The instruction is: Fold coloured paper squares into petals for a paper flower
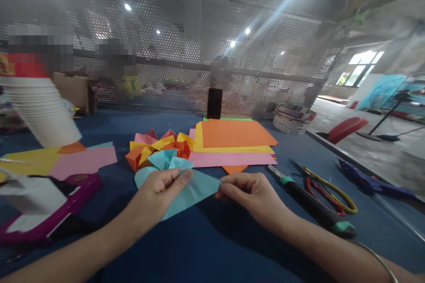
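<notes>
Presently, both hands are at work on one light-blue paper (195, 189), held above the dark blue tabletop (186, 252). Left hand (166, 190): nearly closed, fingers curled, thumb laid on top, pinching the paper along its far edge. Right hand (252, 192): also nearly closed, thumb and fingertips nipping the paper's pointed right-hand corner. Paper spans the gap between the two hands, its lower part hanging below the left hand on the near side.

Just beyond the left hand: a light-blue folded piece (166, 159); whether it joins the held paper cannot be told. Farther beyond the same hand: a cluster of pink, yellow and orange folded pieces (157, 143).

Beyond the right hand: a stack of coloured sheets (237, 135), orange uppermost, yellow and pink below; past that, a dark upright slab (214, 103).

To the right of the right hand, in order outward: a black-and-green cutter (308, 201), a tool with red and yellow handles (332, 184), then a dark blue object (372, 180), blurred.

Well left of the left hand: a purple tape dispenser (75, 199). Beyond it: flat coloured papers (88, 161) and a leaning stack of white cups (43, 108).
</notes>
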`<state>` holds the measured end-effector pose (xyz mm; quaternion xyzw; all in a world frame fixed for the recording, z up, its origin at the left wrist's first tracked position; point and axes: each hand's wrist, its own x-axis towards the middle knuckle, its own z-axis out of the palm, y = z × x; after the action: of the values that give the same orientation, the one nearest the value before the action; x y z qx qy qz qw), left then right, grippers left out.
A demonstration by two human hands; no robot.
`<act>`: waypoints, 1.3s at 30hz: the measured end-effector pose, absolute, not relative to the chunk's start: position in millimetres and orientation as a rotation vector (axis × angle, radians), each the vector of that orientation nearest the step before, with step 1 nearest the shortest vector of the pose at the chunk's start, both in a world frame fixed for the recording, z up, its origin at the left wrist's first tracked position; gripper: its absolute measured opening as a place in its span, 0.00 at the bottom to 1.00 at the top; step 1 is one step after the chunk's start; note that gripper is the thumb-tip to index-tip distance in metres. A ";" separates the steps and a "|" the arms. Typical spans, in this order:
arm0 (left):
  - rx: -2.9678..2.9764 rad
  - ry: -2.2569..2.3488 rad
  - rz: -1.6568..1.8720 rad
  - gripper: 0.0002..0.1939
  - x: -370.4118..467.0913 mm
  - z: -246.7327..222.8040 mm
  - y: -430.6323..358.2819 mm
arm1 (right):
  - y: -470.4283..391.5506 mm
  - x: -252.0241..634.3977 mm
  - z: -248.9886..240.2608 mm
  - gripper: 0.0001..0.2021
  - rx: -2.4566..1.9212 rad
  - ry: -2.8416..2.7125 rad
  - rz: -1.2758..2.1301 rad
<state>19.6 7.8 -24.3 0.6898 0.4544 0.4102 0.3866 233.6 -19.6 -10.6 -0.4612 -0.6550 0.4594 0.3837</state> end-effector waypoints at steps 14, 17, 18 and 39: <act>2.106 1.331 0.963 0.21 17.4 -23.7 4.1 | -21.6 233.5 -16.3 0.18 -1.175 -1.816 1.088; 2.214 1.341 0.926 0.21 15.5 -24.8 6.0 | -20.7 234.3 -16.5 0.19 -1.233 -1.920 1.002; 2.227 1.328 0.894 0.21 15.8 -25.5 6.0 | -20.9 233.8 -16.1 0.18 -1.248 -1.948 0.978; 2.250 0.971 0.795 0.20 31.9 -31.1 -12.0 | -28.3 221.1 -20.7 0.15 -1.219 -2.128 0.659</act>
<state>31.9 -12.0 -31.1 0.8387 0.3621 0.2963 0.2788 221.1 -28.3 -20.7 -0.4583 -0.8003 0.2478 0.2966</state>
